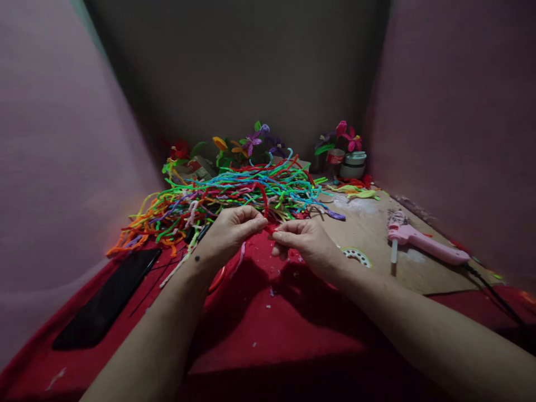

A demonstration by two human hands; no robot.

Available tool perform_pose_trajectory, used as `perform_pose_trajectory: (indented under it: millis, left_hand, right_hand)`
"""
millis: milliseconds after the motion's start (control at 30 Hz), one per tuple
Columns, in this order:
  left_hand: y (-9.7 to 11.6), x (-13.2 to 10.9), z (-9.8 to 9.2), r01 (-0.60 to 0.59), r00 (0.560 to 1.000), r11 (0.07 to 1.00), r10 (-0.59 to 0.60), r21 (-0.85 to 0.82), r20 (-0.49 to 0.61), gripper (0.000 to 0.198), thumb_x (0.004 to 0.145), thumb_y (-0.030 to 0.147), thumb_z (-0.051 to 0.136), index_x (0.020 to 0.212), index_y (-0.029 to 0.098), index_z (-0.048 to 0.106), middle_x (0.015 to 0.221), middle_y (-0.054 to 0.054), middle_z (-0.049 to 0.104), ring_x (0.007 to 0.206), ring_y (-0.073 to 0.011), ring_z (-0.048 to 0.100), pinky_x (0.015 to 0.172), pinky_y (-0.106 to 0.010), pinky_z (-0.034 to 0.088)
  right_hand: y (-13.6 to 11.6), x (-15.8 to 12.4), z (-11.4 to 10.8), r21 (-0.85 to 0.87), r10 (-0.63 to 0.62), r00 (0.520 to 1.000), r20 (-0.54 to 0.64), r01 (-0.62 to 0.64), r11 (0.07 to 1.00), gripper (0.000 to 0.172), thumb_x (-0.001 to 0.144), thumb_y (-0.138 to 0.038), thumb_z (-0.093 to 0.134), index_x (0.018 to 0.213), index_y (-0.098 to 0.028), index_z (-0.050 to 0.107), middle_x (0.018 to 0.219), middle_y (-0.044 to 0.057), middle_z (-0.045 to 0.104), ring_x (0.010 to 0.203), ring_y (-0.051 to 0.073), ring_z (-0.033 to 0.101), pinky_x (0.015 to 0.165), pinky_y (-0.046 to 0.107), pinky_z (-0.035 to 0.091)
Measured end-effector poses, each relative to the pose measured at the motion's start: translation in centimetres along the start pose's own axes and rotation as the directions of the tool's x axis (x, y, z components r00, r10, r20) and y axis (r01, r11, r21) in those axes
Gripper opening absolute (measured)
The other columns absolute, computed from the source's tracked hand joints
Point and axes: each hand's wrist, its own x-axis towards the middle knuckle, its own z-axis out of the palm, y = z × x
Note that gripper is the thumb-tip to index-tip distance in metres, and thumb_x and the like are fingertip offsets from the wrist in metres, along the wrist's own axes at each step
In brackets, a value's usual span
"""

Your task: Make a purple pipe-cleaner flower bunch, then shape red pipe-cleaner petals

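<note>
My left hand point(239, 228) pinches a red pipe cleaner point(264, 200), whose free end curves upward above the fingers. Close beside it, my right hand point(300, 241) has thumb and forefinger pressed together at the red piece between the two hands. Both hands hover over the red tablecloth point(268, 324), just in front of a large heap of coloured pipe cleaners point(234, 190). My fingers cover most of the held part, so its exact shape there is hidden.
At the right a pink glue gun point(431, 245) with a cord lies on cardboard point(377, 223), near a white ring with holes point(355, 257). A black phone point(109, 298) lies at the left. Pipe-cleaner flowers point(251, 142) and a lidded jar point(354, 164) stand at the back.
</note>
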Motion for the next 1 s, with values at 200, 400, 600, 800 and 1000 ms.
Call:
perform_pose_trajectory:
  millis: [200, 400, 600, 800, 1000]
  left_hand:
    - [0.41, -0.09, 0.34, -0.054, 0.998, 0.986, 0.056, 0.158, -0.014, 0.018, 0.072, 0.029, 0.059, 0.06, 0.016, 0.064, 0.055, 0.003, 0.053, 0.054, -0.0091, 0.042, 0.053, -0.02, 0.031]
    - [0.42, -0.09, 0.3, 0.013, 0.995, 0.997, -0.02, 0.075, 0.095, 0.022, 0.071, 0.03, 0.058, 0.054, 0.016, 0.053, 0.053, 0.004, 0.046, 0.051, -0.008, 0.038, 0.05, -0.019, 0.03]
    - [0.25, -0.13, 0.06, -0.035, 0.993, 0.986, 0.016, 0.161, 0.114, 0.023, 0.071, 0.032, 0.055, 0.056, 0.016, 0.049, 0.054, 0.004, 0.042, 0.051, -0.0084, 0.035, 0.049, -0.02, 0.029]
    - [0.4, -0.24, 0.02, -0.09, 0.978, 0.965, 0.039, 0.246, 0.204, 0.022, 0.073, 0.035, 0.049, 0.064, 0.016, 0.055, 0.058, 0.003, 0.047, 0.056, -0.0101, 0.04, 0.054, -0.021, 0.034]
    - [0.67, -0.1, 0.13, -0.111, 0.992, 0.926, 0.079, 0.361, 0.103, 0.023, 0.074, 0.033, 0.047, 0.062, 0.015, 0.053, 0.057, 0.003, 0.046, 0.055, -0.0098, 0.04, 0.053, -0.022, 0.033]
  right_hand:
    - [0.41, 0.29, -0.08, -0.066, -0.024, 0.995, -0.093, 0.018, 0.998, 0.016, 0.069, -0.026, 0.062, 0.058, -0.015, 0.057, 0.05, 0.0, 0.059, 0.045, 0.009, 0.05, 0.05, 0.024, 0.04]
    - [0.86, 0.02, 0.07, -0.393, -0.261, 0.956, -0.133, 0.191, 0.9, 0.01, 0.074, -0.02, 0.058, 0.066, -0.018, 0.063, 0.055, -0.001, 0.059, 0.051, 0.011, 0.052, 0.055, 0.026, 0.041]
    - [0.27, -0.3, 0.07, -0.587, -0.587, 0.809, -0.026, 0.463, 0.664, 0.021, 0.082, -0.019, 0.053, 0.1, -0.02, 0.064, 0.097, 0.006, 0.067, 0.089, 0.018, 0.057, 0.08, 0.032, 0.045]
    - [0.13, -0.22, -0.33, -0.806, -0.686, 0.706, 0.174, 0.503, 0.313, 0.02, 0.083, -0.018, 0.053, 0.095, -0.016, 0.069, 0.087, 0.008, 0.068, 0.09, 0.022, 0.05, 0.087, 0.039, 0.038]
    - [-0.02, -0.31, -0.01, -0.49, -0.262, 0.965, 0.003, 0.229, 0.841, 0.023, 0.082, -0.024, 0.051, 0.072, -0.014, 0.068, 0.063, 0.004, 0.065, 0.059, 0.013, 0.055, 0.06, 0.027, 0.044]
